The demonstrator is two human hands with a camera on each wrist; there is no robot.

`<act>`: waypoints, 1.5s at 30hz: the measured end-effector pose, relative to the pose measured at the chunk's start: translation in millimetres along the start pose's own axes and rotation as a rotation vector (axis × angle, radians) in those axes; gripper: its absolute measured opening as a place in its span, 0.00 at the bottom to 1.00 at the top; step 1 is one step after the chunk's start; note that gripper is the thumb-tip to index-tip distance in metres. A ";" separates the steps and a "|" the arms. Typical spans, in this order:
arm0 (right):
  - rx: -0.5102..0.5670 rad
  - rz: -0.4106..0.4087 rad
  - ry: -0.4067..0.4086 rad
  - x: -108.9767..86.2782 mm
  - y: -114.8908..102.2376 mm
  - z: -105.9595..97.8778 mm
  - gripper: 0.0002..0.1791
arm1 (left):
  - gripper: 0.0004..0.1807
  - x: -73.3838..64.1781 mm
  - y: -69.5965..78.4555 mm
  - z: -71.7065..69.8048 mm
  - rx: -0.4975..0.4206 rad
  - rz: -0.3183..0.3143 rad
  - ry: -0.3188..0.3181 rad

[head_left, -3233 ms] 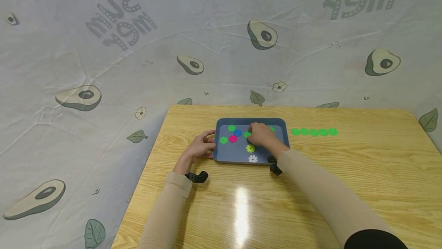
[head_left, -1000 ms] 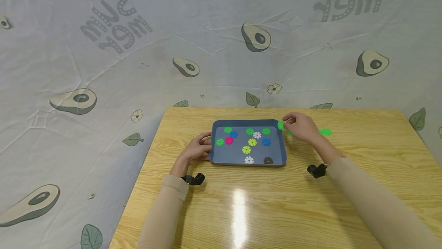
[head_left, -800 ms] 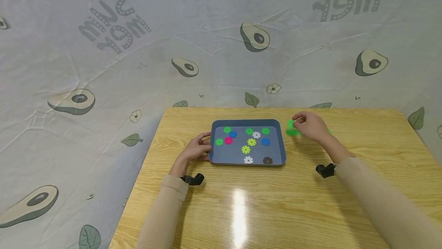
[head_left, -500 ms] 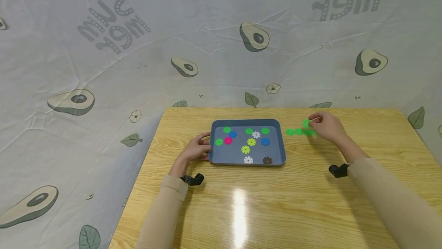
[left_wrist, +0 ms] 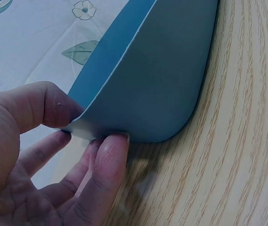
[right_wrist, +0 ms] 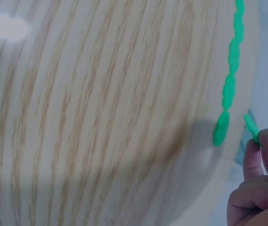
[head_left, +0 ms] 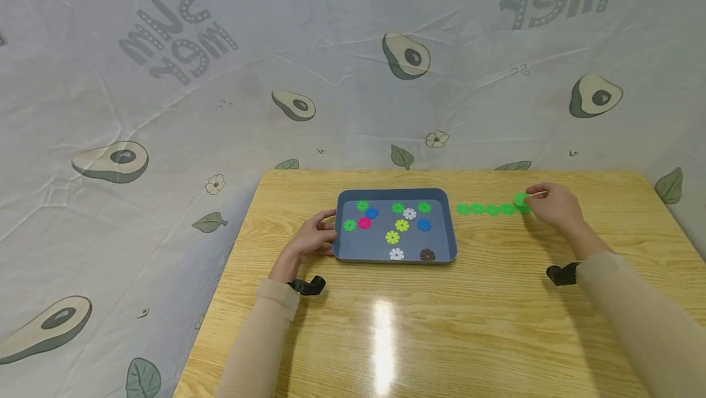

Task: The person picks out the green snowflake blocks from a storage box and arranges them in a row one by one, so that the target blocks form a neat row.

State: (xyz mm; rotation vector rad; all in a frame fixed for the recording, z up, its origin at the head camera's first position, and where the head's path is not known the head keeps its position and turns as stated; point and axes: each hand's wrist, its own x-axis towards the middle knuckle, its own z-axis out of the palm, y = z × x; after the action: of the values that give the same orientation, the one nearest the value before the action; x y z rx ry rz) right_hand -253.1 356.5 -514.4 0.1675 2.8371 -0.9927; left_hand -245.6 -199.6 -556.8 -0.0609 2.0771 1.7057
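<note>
My left hand [head_left: 313,240] grips the left end of a shallow grey-blue tray [head_left: 361,249]; in the left wrist view one finger bends over the rim while other fingertips [left_wrist: 112,153] touch the outer wall. My right hand [head_left: 559,209] pinches a green notched plastic disc [right_wrist: 251,126] between thumb and fingertips, raised over the far right of the table. Beneath it runs a row of green notched discs [head_left: 493,210] lying flat, edge to edge; the held disc [head_left: 520,200] overlaps the row's right end in the head view.
Inside the tray lie loose notched discs: several green, blue ones [head_left: 423,225], yellow ones [head_left: 392,237], white ones [head_left: 396,254], a pink one [head_left: 364,223] and a brown one [head_left: 427,254]. A wooden table [head_left: 441,324] carries everything, with a patterned cloth [head_left: 331,30] behind.
My right hand has left the tray with a green disc and travelled right along the row to its far end. My left hand has stayed at the tray.
</note>
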 end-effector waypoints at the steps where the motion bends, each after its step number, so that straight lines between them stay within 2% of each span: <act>1: 0.003 0.010 0.002 0.0 2.3 -1.2 0.27 | 0.39 0.3 -0.2 0.0 -0.001 0.000 0.001; 12: 0.046 0.105 0.016 -4.8 22.5 -9.6 0.30 | 0.39 -0.4 0.5 0.1 0.017 0.015 -0.012; 24: 0.051 0.165 -0.010 -8.3 36.6 -6.2 0.32 | 0.39 -0.6 0.0 0.9 0.017 0.009 -0.008; 35: 0.026 0.144 -0.008 -14.9 30.4 -6.5 0.29 | 0.38 -0.2 0.2 0.7 0.021 0.007 -0.007; 45: 0.025 0.134 -0.013 -14.8 32.7 -7.7 0.30 | 0.38 -0.9 0.2 0.3 0.016 0.006 -0.001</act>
State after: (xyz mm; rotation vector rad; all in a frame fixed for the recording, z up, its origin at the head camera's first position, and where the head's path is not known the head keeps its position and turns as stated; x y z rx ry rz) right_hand -234.4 385.9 -526.1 0.3471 2.7605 -0.9976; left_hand -244.7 -199.6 -556.4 -0.0486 2.0925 1.6921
